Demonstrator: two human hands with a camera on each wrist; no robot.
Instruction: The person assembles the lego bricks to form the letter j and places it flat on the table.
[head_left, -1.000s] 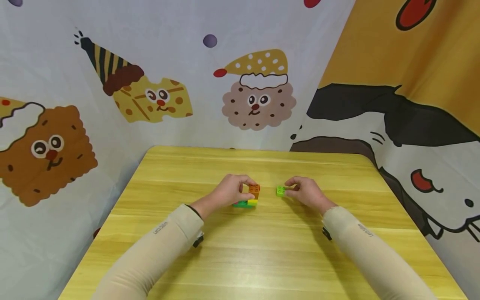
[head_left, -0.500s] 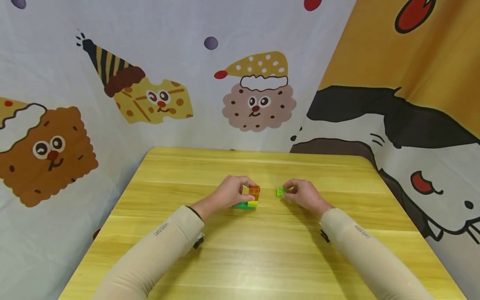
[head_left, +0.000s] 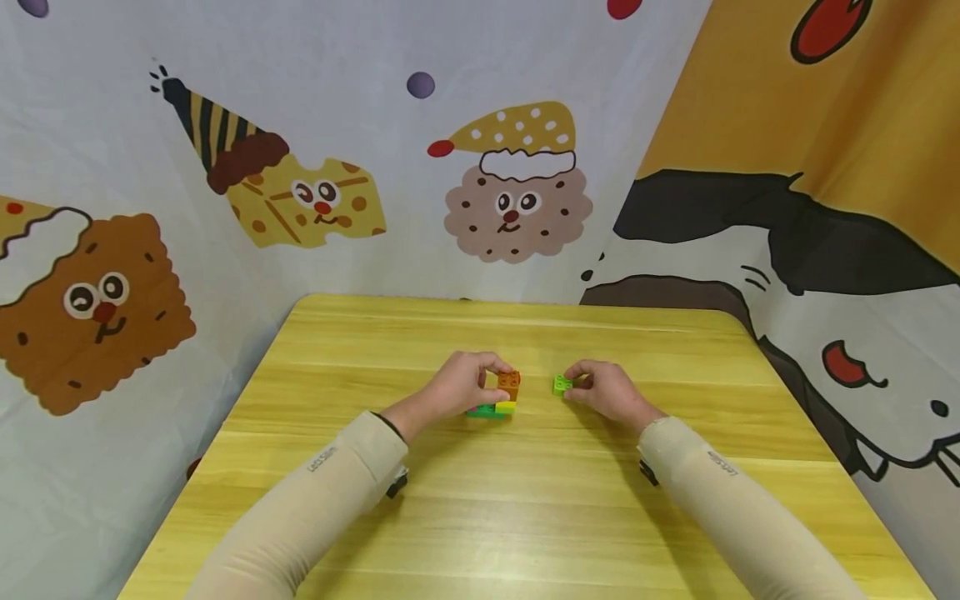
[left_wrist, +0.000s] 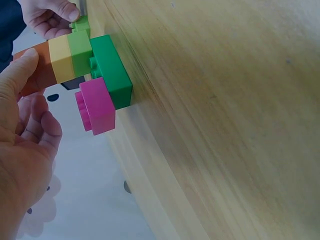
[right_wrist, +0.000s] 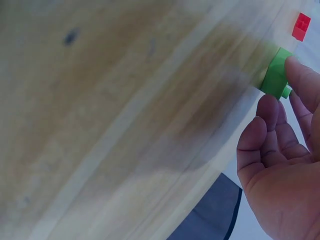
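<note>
My left hand [head_left: 463,379] pinches the orange brick [head_left: 508,383] at the top of a small stack of toy building bricks. Below it, in the left wrist view, come a yellow brick [left_wrist: 61,59] and a light green brick [left_wrist: 81,54]. A long dark green brick [left_wrist: 112,72] forms the base, and a pink brick [left_wrist: 101,106] sits on its other end. To the right, my right hand [head_left: 609,387] holds a separate light green brick [head_left: 561,385] between thumb and fingers, close over the table. One of its studs shows in the right wrist view.
A red brick [right_wrist: 301,27] lies beyond the light green one in the right wrist view. The wooden table [head_left: 480,517] reaches back to a curtain [head_left: 405,250] printed with cartoon figures.
My right hand has moved slightly left, its fingertips farther over the light green brick. My left hand stays on the stack.
</note>
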